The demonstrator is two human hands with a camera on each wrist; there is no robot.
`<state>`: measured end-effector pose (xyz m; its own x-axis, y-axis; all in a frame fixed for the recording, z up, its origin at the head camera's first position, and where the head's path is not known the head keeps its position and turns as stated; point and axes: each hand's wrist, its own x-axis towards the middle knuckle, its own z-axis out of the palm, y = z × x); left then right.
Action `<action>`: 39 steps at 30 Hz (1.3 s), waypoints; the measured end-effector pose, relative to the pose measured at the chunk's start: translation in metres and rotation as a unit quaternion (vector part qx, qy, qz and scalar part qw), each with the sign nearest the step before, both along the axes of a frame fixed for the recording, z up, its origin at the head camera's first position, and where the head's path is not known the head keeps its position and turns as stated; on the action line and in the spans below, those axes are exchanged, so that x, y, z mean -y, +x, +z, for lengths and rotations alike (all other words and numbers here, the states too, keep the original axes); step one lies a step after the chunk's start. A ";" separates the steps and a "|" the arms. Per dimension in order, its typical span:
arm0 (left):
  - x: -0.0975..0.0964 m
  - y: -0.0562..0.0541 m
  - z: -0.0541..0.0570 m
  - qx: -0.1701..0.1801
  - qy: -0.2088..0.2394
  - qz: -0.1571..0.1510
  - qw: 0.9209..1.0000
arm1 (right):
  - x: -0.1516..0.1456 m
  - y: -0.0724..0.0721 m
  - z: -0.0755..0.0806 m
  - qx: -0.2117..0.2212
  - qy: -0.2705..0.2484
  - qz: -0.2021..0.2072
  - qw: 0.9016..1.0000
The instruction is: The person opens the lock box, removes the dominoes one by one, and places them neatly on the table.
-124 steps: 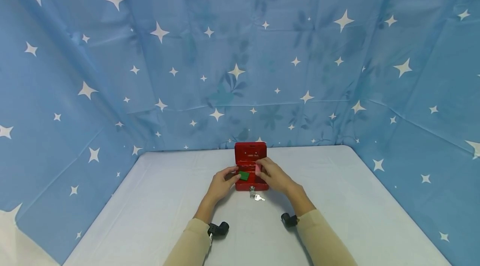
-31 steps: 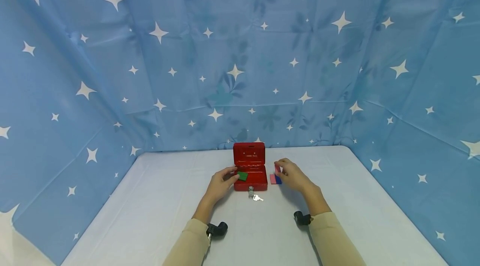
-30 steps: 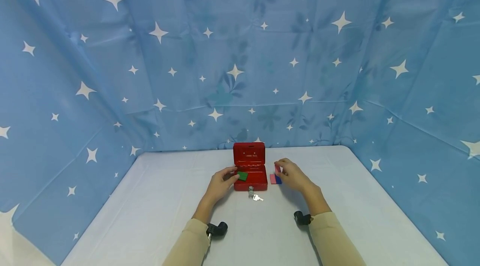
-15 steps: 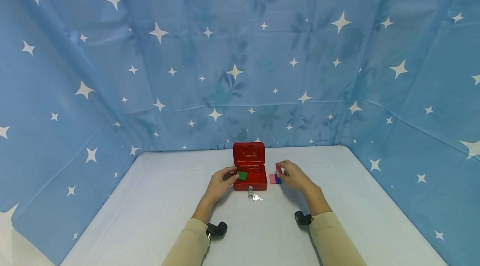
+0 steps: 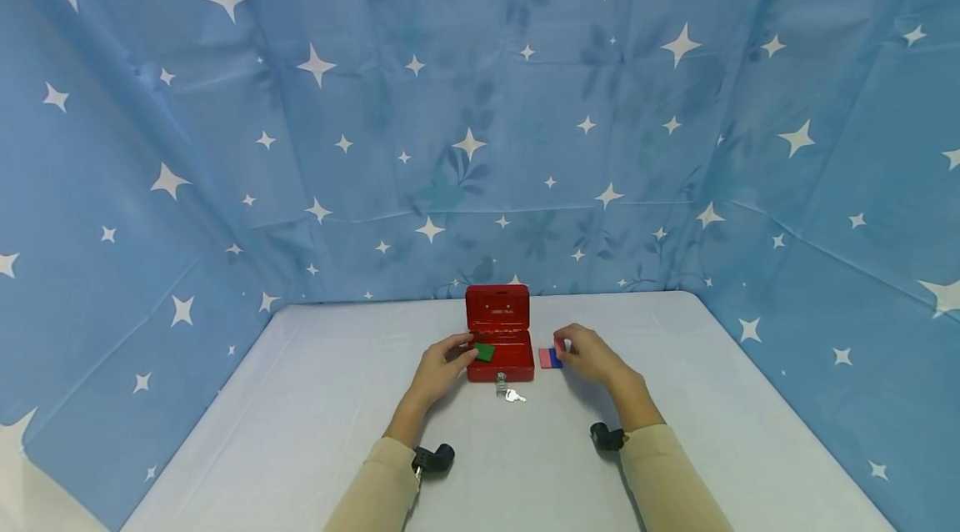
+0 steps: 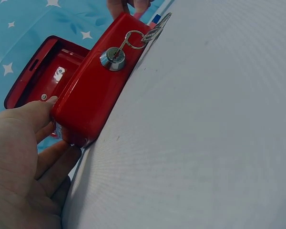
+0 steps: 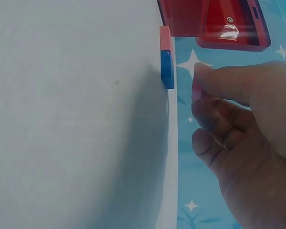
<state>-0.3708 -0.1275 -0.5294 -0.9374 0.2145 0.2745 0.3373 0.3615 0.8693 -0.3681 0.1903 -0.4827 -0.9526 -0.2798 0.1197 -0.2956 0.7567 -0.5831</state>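
Observation:
A red cash box (image 5: 501, 373) stands on the table with its lid raised and a green block (image 5: 484, 352) inside at the left. My left hand (image 5: 438, 369) holds the box's left side, thumb at the rim and fingers along the outer wall in the left wrist view. To the right of the box, my right hand (image 5: 592, 355) pinches a small pink block (image 7: 196, 90) between thumb and fingers. Below and left of that hand, another pink block (image 5: 544, 358) and a blue block (image 5: 555, 358) lie side by side, touching, on the table.
A key sits in the lock (image 6: 113, 58) at the box's front, with a ring and more keys (image 5: 513, 395) hanging onto the white table (image 5: 337, 432). A blue curtain with stars (image 5: 480, 98) closes off the back and sides.
My right hand has moved from the box out to the right, carrying a pink block, and lately slightly lower. The pink and blue blocks beside the box have come into view. My left hand stays put.

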 end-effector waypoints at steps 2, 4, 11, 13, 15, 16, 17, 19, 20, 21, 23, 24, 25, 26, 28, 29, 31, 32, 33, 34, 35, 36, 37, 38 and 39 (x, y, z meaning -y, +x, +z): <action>0.000 0.000 0.000 0.000 0.000 0.000 1.000 | 0.000 0.000 0.000 0.003 0.002 0.000 1.000; 0.000 0.000 0.000 0.003 -0.002 0.002 1.000 | -0.001 0.000 -0.001 0.008 0.004 -0.001 1.000; 0.001 0.001 0.001 0.012 -0.007 0.002 1.000 | -0.003 -0.002 -0.002 0.010 0.017 0.003 1.000; 0.001 0.001 0.001 0.009 -0.008 0.001 1.000 | -0.003 -0.002 -0.002 0.011 0.021 0.003 1.000; 0.001 0.001 0.001 0.009 -0.008 0.001 1.000 | -0.003 -0.002 -0.002 0.011 0.023 0.004 1.000; 0.000 0.001 0.001 0.010 -0.008 0.002 1.000 | -0.003 -0.002 -0.002 0.010 0.025 0.005 1.000; 0.000 0.001 0.001 0.008 -0.008 0.002 1.000 | -0.004 -0.002 -0.002 0.008 0.027 0.007 1.000; 0.000 0.001 0.002 0.007 -0.007 0.003 1.000 | -0.004 -0.002 -0.002 0.011 0.028 0.006 1.000; 0.000 0.001 0.002 0.007 -0.006 0.003 1.000 | -0.004 -0.002 -0.002 0.011 0.030 0.006 0.999; 0.000 0.001 0.002 0.006 -0.006 0.004 1.000 | -0.004 -0.001 -0.002 0.013 0.030 0.004 0.999; 0.000 0.001 0.001 0.003 -0.005 0.003 1.000 | -0.005 -0.001 -0.002 0.016 0.033 0.002 0.999; 0.000 0.001 0.001 0.002 -0.004 0.003 1.000 | -0.005 -0.001 -0.001 0.019 0.033 -0.001 0.999; 0.000 0.001 0.001 0.002 -0.004 0.002 1.000 | -0.005 -0.001 -0.001 0.019 0.035 -0.002 0.999; 0.000 0.001 0.001 0.002 -0.004 0.002 1.000 | -0.005 -0.001 -0.001 0.021 0.036 -0.003 0.999; 0.000 0.001 0.002 0.004 -0.003 0.002 1.000 | -0.006 -0.001 -0.001 0.025 0.040 -0.007 0.999; 0.000 0.001 0.002 0.004 -0.003 0.002 1.000 | -0.006 -0.001 -0.002 0.026 0.041 -0.008 0.999; 0.000 0.002 0.002 0.005 -0.003 0.002 1.000 | -0.006 0.000 -0.002 0.029 0.045 -0.009 0.999; 0.000 0.002 0.003 0.005 -0.004 0.001 1.000 | -0.007 0.000 -0.002 0.030 0.046 -0.009 0.998; 0.000 0.002 0.002 0.002 -0.004 0.001 1.000 | -0.007 0.000 -0.003 0.029 0.048 -0.008 0.998; 0.000 0.002 0.002 0.001 -0.004 0.001 1.000 | -0.007 0.000 -0.003 0.029 0.048 -0.007 0.998; 0.000 0.002 0.002 0.000 -0.004 0.000 1.000 | -0.007 0.000 -0.003 0.029 0.048 -0.007 0.998; 0.000 0.002 0.002 0.001 -0.003 -0.001 1.000 | -0.007 0.000 -0.003 0.029 0.048 -0.007 0.998; 0.000 0.002 0.002 0.001 -0.002 -0.002 1.000 | -0.007 -0.001 -0.004 0.028 0.049 -0.006 0.998; 0.000 0.001 0.002 0.000 -0.001 -0.003 1.000 | -0.007 -0.001 -0.004 0.026 0.050 -0.004 0.998; 0.000 0.001 0.002 -0.002 -0.002 -0.003 1.000 | -0.007 -0.001 -0.004 0.026 0.050 -0.005 0.998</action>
